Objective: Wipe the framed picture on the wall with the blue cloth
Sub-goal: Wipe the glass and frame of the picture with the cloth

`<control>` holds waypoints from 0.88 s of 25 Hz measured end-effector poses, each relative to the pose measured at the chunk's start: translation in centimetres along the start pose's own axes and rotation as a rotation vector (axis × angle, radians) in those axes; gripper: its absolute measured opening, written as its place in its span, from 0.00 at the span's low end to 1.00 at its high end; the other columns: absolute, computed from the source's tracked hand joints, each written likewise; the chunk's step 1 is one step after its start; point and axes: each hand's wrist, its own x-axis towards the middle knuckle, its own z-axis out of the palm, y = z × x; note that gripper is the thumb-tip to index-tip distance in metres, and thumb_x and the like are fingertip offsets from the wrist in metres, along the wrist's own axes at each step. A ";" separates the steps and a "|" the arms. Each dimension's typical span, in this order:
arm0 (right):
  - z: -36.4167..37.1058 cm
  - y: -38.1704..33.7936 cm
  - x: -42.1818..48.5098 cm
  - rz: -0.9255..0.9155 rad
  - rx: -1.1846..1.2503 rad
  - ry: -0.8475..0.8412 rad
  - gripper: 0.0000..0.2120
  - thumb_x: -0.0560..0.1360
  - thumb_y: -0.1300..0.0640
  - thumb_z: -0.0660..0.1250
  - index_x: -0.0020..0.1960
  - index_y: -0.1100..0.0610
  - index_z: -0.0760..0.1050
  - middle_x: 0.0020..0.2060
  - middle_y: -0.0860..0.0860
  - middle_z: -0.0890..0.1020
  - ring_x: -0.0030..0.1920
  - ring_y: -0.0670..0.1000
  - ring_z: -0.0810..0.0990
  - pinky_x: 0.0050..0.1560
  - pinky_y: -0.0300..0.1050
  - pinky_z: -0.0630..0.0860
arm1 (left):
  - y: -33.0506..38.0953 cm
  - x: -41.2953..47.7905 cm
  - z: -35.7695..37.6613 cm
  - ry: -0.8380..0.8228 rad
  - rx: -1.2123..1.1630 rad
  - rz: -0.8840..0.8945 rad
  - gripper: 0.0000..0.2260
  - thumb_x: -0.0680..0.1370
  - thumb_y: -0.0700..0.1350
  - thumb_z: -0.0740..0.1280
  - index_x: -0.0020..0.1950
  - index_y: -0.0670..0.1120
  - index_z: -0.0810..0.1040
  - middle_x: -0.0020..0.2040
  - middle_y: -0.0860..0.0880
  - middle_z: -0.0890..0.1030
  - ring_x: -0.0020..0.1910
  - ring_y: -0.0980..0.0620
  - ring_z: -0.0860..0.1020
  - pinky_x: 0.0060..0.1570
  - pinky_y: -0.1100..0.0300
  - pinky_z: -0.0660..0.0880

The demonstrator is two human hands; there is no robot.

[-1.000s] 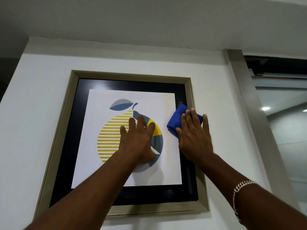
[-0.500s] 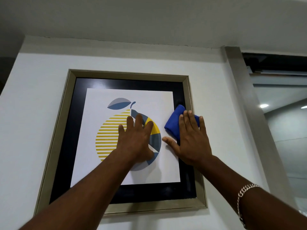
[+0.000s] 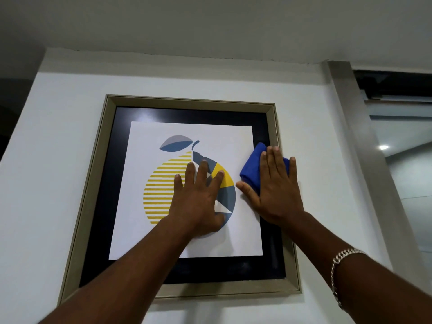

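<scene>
The framed picture [image 3: 98, 183] hangs on a white wall: a beige frame, a black mat and a white print of a yellow and grey fruit. My left hand [image 3: 198, 199] lies flat on the glass over the fruit, fingers spread, holding nothing. My right hand [image 3: 278, 190] presses the folded blue cloth [image 3: 251, 171] flat against the picture's right side, over the black mat and the right frame edge. The fingers cover much of the cloth.
A grey metal door or window post [image 3: 364, 160] runs down just right of the picture, with glass beyond it. The ceiling [image 3: 210, 24] is close above the frame. A silver bracelet [image 3: 339, 272] is on my right wrist.
My right hand with the cloth has stayed at the picture's right edge, shifting slightly up; its thumb has spread out to the left. The left hand has kept its place on the glass.
</scene>
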 end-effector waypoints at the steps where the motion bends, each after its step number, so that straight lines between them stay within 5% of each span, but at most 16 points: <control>1: 0.2 0.1 -0.6 -0.010 0.001 -0.007 0.48 0.70 0.26 0.36 0.77 0.59 0.39 0.78 0.56 0.44 0.78 0.54 0.39 0.75 0.57 0.35 | -0.2 -0.2 0.2 -0.008 -0.006 0.006 0.46 0.67 0.69 0.65 0.75 0.58 0.40 0.78 0.47 0.37 0.76 0.36 0.37 0.73 0.35 0.44; 8: -0.1 0.5 3.7 0.006 -0.038 0.032 0.49 0.70 0.26 0.37 0.77 0.60 0.40 0.79 0.57 0.45 0.78 0.54 0.39 0.76 0.59 0.36 | -0.4 -0.3 0.8 -0.023 -0.017 0.026 0.51 0.65 0.73 0.64 0.74 0.58 0.35 0.76 0.47 0.29 0.74 0.38 0.31 0.71 0.36 0.37; 22: -0.1 0.5 1.0 0.002 -0.030 -0.015 0.48 0.69 0.26 0.34 0.77 0.59 0.40 0.79 0.56 0.45 0.78 0.54 0.39 0.75 0.59 0.35 | -0.1 -0.6 0.2 -0.039 -0.020 0.010 0.50 0.66 0.71 0.65 0.75 0.57 0.36 0.76 0.47 0.30 0.74 0.38 0.31 0.72 0.36 0.38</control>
